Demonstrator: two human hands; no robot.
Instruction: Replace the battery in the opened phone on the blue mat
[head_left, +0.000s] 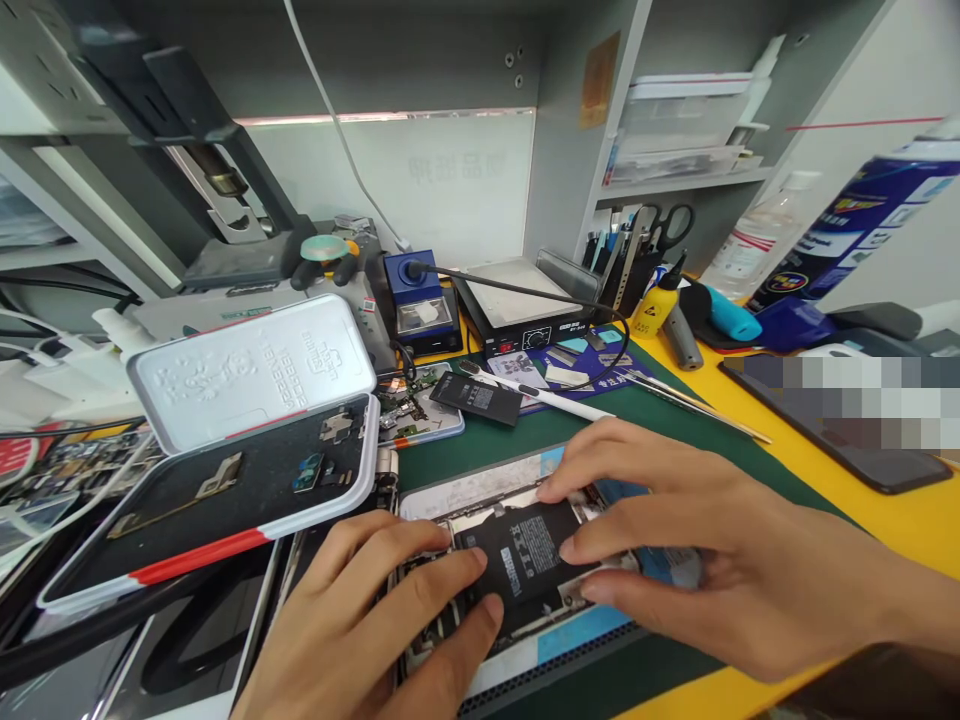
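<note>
Plainly, both hands [390, 610] [697, 545], loosely spread, touch a black battery [525, 555]; it lies in an opened phone [474, 520].

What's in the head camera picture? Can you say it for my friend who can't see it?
A left hand and a right hand touch a black battery in an opened phone. To the left is an open case with small parts; behind lie another battery and a white brush.
</note>
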